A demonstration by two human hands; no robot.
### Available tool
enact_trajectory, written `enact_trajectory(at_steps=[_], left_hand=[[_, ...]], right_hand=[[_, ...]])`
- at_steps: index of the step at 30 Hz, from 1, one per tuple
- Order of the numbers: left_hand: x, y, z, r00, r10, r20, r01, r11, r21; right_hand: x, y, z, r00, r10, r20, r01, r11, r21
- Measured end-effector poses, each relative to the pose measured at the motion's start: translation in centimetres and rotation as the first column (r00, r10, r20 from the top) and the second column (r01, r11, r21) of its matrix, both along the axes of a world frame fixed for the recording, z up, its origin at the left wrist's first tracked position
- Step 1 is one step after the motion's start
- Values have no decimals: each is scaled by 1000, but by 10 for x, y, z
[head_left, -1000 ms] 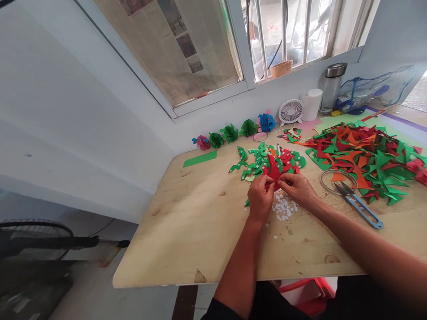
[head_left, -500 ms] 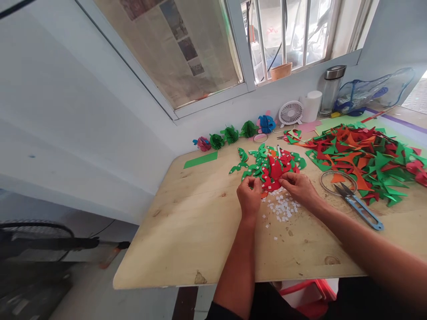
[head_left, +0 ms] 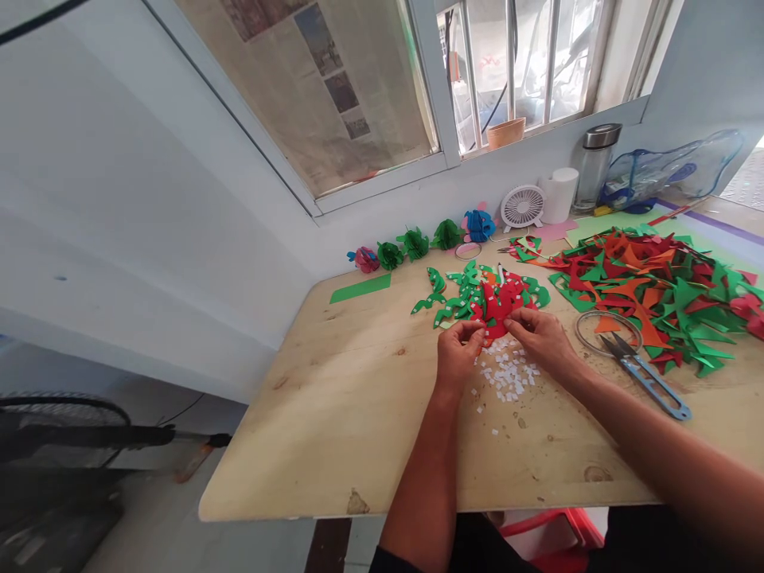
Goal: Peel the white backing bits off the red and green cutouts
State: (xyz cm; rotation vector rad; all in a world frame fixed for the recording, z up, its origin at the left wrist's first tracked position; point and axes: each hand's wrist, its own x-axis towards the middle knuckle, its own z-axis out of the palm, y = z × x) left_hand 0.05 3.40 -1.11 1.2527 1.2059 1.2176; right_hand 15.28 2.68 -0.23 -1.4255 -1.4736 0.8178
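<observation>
Both my hands are at a red paper cutout (head_left: 496, 327) near the middle of the table. My left hand (head_left: 458, 356) pinches at its left edge, thumb and fingertips together. On the opposite side, my right hand (head_left: 542, 338) grips the right edge between thumb and index finger. Just behind lies a heap of green paper cutouts (head_left: 459, 305) and red ones, many dotted with small white squares. Loose white squares (head_left: 508, 378) are scattered on the wood right below my hands.
Right of my hands lie blue-handled thread snips (head_left: 653, 383), a tape ring (head_left: 588, 341) and a big pile of red, orange and green paper scraps (head_left: 645, 286). Along the wall stand folded paper figures (head_left: 416, 242), a small fan (head_left: 522, 208) and a glass bottle (head_left: 594, 171).
My left hand has shifted right, and its fingertips have come up to the red cutout's edge. The right hand keeps its pinch. The whole view has moved slightly.
</observation>
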Motion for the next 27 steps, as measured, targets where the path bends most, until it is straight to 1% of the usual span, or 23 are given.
enact_trajectory(at_steps=[3,7,10,14,18,20,24,27], left_hand=[[2,-2,4,997,-31,68,34,999,-43],[4,-4,8,991,-31,132,37,998,-41],[6,-5,10,987,-5,158,8,1000,-22],[9,-7,12,980,7,201,-4,1000,-12],[11,-8,11,978,7,208,-7,1000,-1],[12,-8,9,978,2,208,-4,1000,6],[12,-8,7,979,-4,202,1,1000,13],[12,-9,7,988,8,152,-15,999,49]], right_hand=[[-1,-1,5,999,-5,-46,5,1000,8],[-3,-4,12,993,-9,-122,7,1000,-11],[-4,-5,13,981,35,-189,-45,998,-50],[-6,-6,11,958,93,-270,-131,983,-126],[-9,-6,9,923,120,-365,-179,975,-132],[-10,-6,11,909,114,-400,-184,973,-142],[-11,-9,17,914,80,-397,-155,975,-159],[-11,-10,19,916,69,-395,-147,974,-170]])
